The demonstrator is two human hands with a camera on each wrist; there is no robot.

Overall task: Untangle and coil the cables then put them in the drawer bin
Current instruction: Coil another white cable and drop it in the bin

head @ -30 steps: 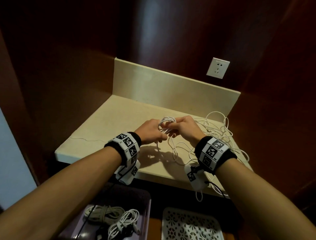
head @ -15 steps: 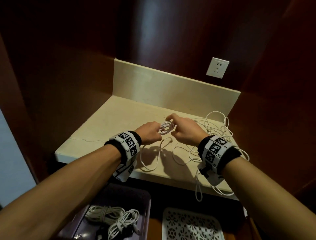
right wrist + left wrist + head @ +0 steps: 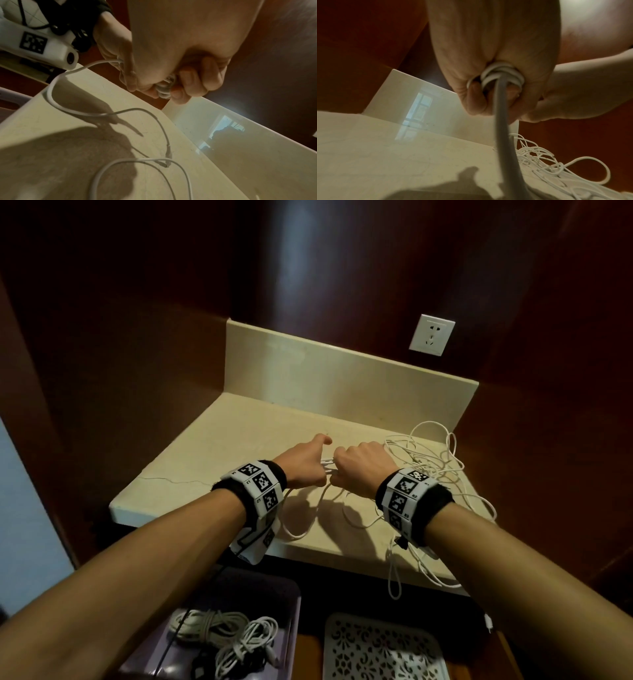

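Observation:
Over the beige countertop (image 3: 212,460), my left hand (image 3: 306,470) and right hand (image 3: 358,470) are fists side by side. Both grip one small coil of white cable (image 3: 327,466). In the left wrist view, the coil (image 3: 502,75) sits in my curled left fingers and its tail (image 3: 503,135) drops to the counter. The right wrist view shows my right fingers (image 3: 197,81) wrapped round the coil (image 3: 164,90). A loose tail (image 3: 301,529) loops on the counter under my hands. A tangle of white cables (image 3: 431,460) lies at the right.
Below the counter's front edge, a purple drawer bin (image 3: 294,631) holds coiled cables (image 3: 226,635), with a white lattice tray (image 3: 383,648) to its right. A cable loop (image 3: 394,580) hangs over the counter edge. Dark wood walls enclose the counter; a wall socket (image 3: 431,334) sits at the back right.
My hands drew together into fists and flattened the open loop into a tight bundle. The slack on the counter shifted toward the front edge.

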